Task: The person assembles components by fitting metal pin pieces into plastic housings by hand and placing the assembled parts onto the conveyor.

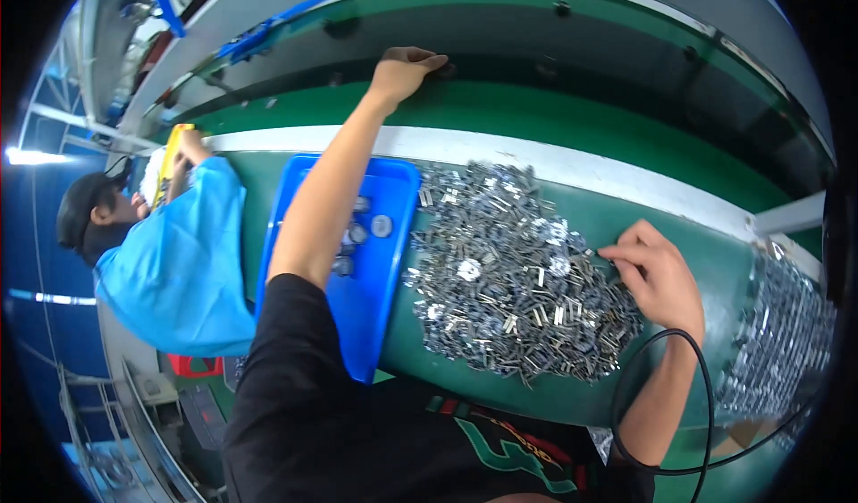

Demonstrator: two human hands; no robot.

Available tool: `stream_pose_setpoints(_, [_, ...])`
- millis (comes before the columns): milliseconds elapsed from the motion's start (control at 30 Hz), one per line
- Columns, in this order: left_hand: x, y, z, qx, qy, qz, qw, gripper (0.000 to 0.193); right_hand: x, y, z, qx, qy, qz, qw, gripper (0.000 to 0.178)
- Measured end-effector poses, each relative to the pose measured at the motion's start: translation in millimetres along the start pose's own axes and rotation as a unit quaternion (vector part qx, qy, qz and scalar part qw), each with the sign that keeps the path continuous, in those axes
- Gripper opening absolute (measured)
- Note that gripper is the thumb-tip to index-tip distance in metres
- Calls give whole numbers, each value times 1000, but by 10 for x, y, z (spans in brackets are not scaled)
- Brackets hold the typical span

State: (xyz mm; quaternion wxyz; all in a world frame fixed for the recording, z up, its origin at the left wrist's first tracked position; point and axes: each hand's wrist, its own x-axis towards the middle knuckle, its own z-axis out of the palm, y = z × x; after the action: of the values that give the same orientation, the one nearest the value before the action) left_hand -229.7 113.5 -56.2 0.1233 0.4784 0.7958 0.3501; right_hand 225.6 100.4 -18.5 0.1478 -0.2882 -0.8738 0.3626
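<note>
The left arm stretches far forward, its hand (pixel 407 72) pinched over the green belt (pixel 572 119). The right hand (pixel 661 275), elbow bent, half-curls at the right edge of one heap of metal pieces (pixel 523 284); whether either grips anything is unclear. One blue tray (pixel 362 329) holds at least four grey round parts (pixel 382 226).

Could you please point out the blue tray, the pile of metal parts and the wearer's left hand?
Blue tray (pixel 355 317): head view, on its bare floor.
Pile of metal parts (pixel 523 289): head view, its middle.
Left hand (pixel 402 74): head view, its back.
</note>
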Motion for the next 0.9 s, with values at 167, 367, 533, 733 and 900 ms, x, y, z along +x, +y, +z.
stream_pose_setpoints(167, [198, -770, -490, 413, 179, -2, 893, 43, -34, -24, -39, 48, -22, 33, 998, 26])
stream_pose_setpoints(367, [-11, -1014, -899, 295, 65, -10, 953, 28, 25, 20, -64, 57, -42, 40, 997, 26])
stream_pose_setpoints(533, [-701, 365, -592, -109, 16, 9, 994, 32, -47, 61, -108, 90, -17, 45, 995, 24])
stream_pose_setpoints(733, [-1803, 1376, -72, -361, -197, 35, 911, 43, -12, 39, -70, 109, 21, 41, 993, 20])
stream_pose_setpoints(900, [-2097, 1448, 264, -352, -263, 77, 895, 40, 54, -179, -3, 137, 125, -3, 983, 18])
